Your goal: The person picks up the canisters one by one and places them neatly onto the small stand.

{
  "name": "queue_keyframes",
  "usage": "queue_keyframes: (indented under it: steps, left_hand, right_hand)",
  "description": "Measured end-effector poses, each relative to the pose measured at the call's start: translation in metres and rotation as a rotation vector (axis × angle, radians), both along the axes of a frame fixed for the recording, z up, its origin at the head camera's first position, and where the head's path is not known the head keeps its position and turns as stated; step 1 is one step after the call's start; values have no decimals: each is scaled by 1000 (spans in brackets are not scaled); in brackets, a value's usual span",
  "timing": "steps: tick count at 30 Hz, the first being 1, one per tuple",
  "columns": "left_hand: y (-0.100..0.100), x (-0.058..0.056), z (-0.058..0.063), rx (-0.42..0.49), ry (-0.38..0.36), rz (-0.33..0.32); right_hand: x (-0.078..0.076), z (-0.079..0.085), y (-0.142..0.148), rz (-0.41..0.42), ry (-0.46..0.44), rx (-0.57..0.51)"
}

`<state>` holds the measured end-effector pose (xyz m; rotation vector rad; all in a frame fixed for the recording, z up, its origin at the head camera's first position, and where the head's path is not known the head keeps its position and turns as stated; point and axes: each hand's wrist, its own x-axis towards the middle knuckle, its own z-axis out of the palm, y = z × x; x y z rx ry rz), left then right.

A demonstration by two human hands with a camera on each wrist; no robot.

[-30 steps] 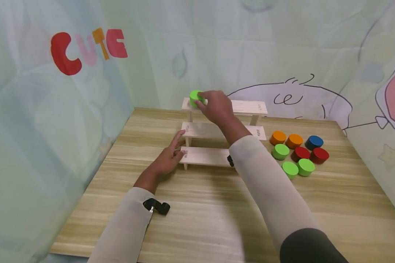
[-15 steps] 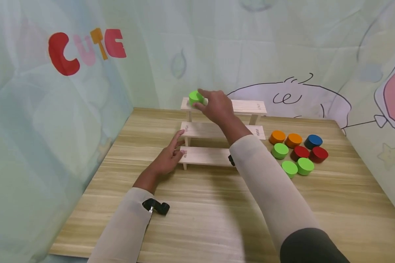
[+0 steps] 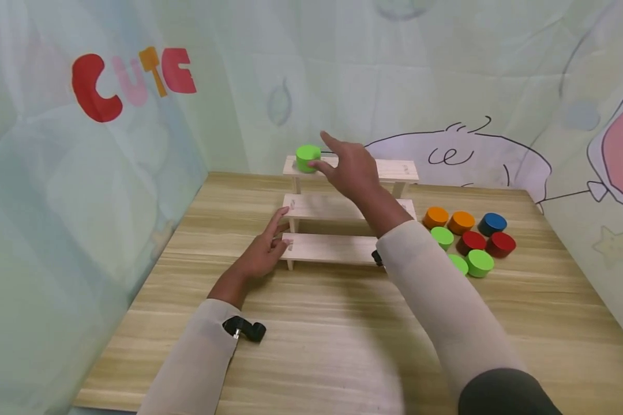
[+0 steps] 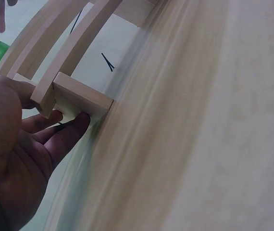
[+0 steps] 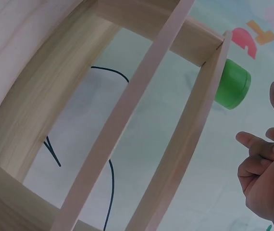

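Observation:
A light wooden three-step stand (image 3: 337,249) stands on the table. My left hand (image 3: 259,253) holds its left end, thumb at the bottom step and other fingers against the side panel, as the left wrist view (image 4: 21,139) also shows. On the left end of the top step sits a green round block (image 3: 306,159), flat side up. Just right of it, my right hand (image 3: 354,170) has thumb and index finger spread wide, the thumb tip overlapping the block's edge in the head view. From the right wrist, a gap shows between the hand (image 5: 269,168) and the green block (image 5: 233,84).
Right of the stand, a group of round blocks lies on the wooden table (image 3: 311,357): orange (image 3: 436,217), blue (image 3: 492,223), red (image 3: 500,244) and green (image 3: 480,263). Printed cloth walls (image 3: 332,75) rise behind the table and along its sides.
My right thumb and index finger have let go of the green block and spread apart, and the hand has drawn slightly right. The block stays on the top step; my left hand keeps its place.

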<state>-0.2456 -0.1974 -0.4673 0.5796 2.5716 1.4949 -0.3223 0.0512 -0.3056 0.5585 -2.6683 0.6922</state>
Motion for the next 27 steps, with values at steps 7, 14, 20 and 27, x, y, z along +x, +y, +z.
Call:
queue_keyframes:
  steps: [7, 14, 20, 27]
  left_hand:
    - [-1, 2, 1, -15, 0, 17]
    - [2, 2, -1, 4, 4, 1]
    - [4, 1, -1, -11, 5, 17]
    - [4, 0, 1, -15, -4, 19]
  right_hand:
    - [16, -2, 22, 52, 85, -47]
    - [34, -4, 48, 78, 118, -63]
    - [49, -8, 67, 102, 166, -91]
    - [64, -13, 88, 79, 155, -101]
